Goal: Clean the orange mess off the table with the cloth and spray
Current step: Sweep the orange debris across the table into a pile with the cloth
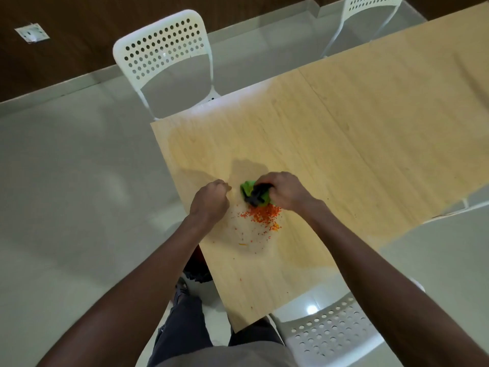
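The orange mess (263, 215) is a pile of small orange grains on the light wooden table (344, 123), with stray grains scattered toward me. My right hand (284, 190) is closed around a green thing with a black trigger-like top (254, 194), apparently the spray bottle seen from above, right at the far edge of the pile. My left hand (210, 200) is curled into a fist just left of the pile, near the table's left edge, with nothing visible in it. I cannot make out a separate cloth.
A white perforated chair (164, 54) stands at the table's far end and another (370, 11) at the far right. A third white chair (330, 332) is tucked in beside my right side. Grey tiled floor lies to the left.
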